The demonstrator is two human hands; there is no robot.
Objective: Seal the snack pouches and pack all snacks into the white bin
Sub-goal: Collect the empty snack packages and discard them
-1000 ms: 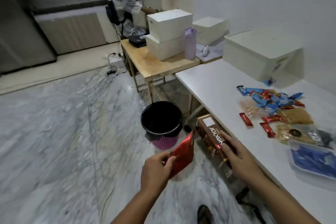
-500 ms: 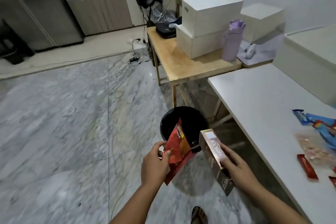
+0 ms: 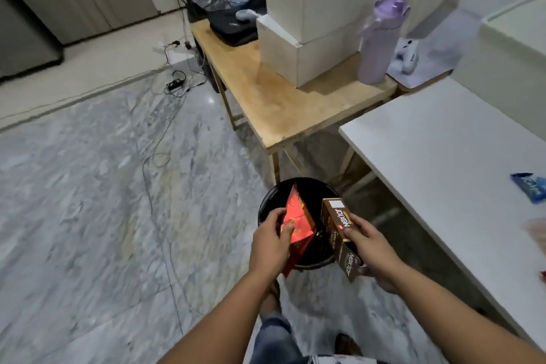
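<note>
My left hand (image 3: 270,245) grips a red snack pouch (image 3: 298,224), held tilted over the black waste bin (image 3: 267,207) on the floor. My right hand (image 3: 370,248) holds a brown Nextar box (image 3: 339,233) over the bin's right rim. The white bin (image 3: 514,38) stands at the far right on the white table (image 3: 443,156), partly cut off by the frame. A blue wrapped snack (image 3: 530,186) lies at the table's right edge.
A wooden table (image 3: 274,97) behind the waste bin carries two stacked white boxes (image 3: 319,9), a purple bottle (image 3: 381,38) and a dark bag (image 3: 236,26). Cables (image 3: 177,83) trail across the marble floor. My feet show below my arms.
I have stepped closer to the black waste bin, so both hands with the red pouch and the brown box now hang directly over it. Most snacks on the table have left the view.
</note>
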